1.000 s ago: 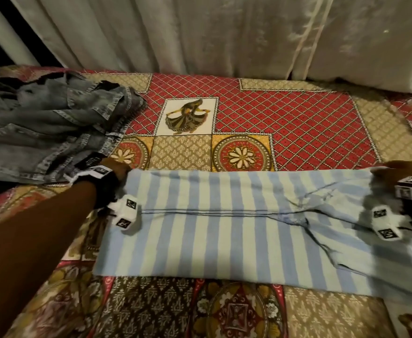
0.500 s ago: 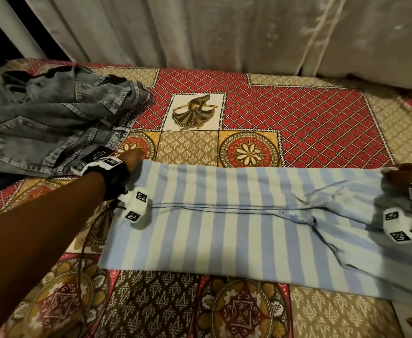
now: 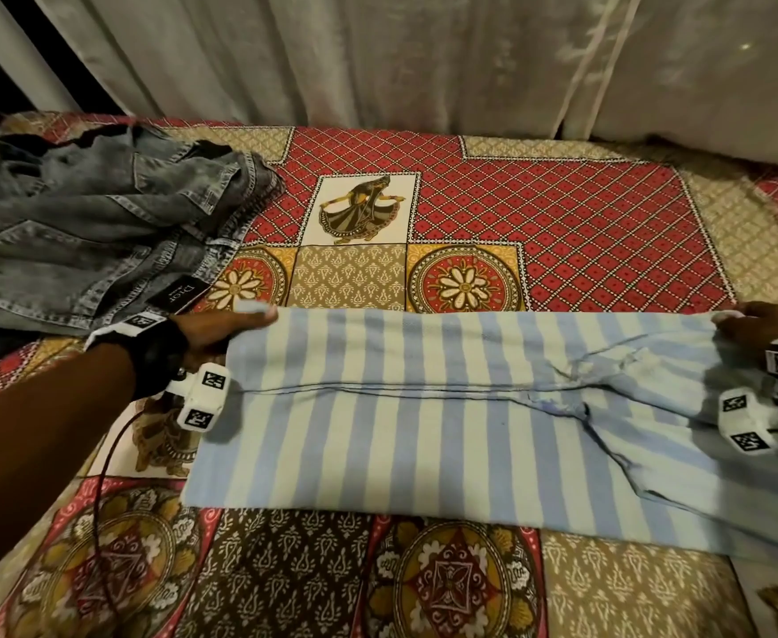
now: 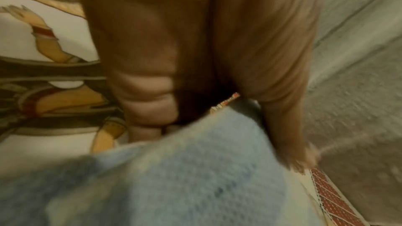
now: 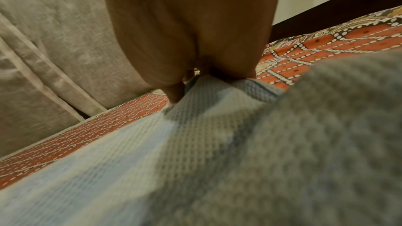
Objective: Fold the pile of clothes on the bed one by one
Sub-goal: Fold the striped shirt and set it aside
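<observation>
A blue-and-white striped shirt (image 3: pixel 424 421) lies spread lengthwise across the patterned bed cover (image 3: pixel 562 232), a seam running along its middle. My left hand (image 3: pixel 225 326) pinches its far left corner; in the left wrist view the fingers (image 4: pixel 147 95) curl under the blue cloth (image 4: pixel 185 169) with the thumb on top. My right hand (image 3: pixel 755 322) grips the far right corner, and in the right wrist view the fingertips (image 5: pixel 176 92) pinch a ridge of the striped cloth (image 5: pixel 152 152). A grey denim garment (image 3: pixel 83 241) lies crumpled at the far left.
Pale curtains (image 3: pixel 377 57) hang along the far edge of the bed. A dark cable (image 3: pixel 101 476) runs from my left wrist over the cover. The shirt's lower right part drapes toward the right edge of the head view.
Both hands have kept hold of the shirt's far corners and drawn that edge taut; the head view has shifted slightly right and nearer.
</observation>
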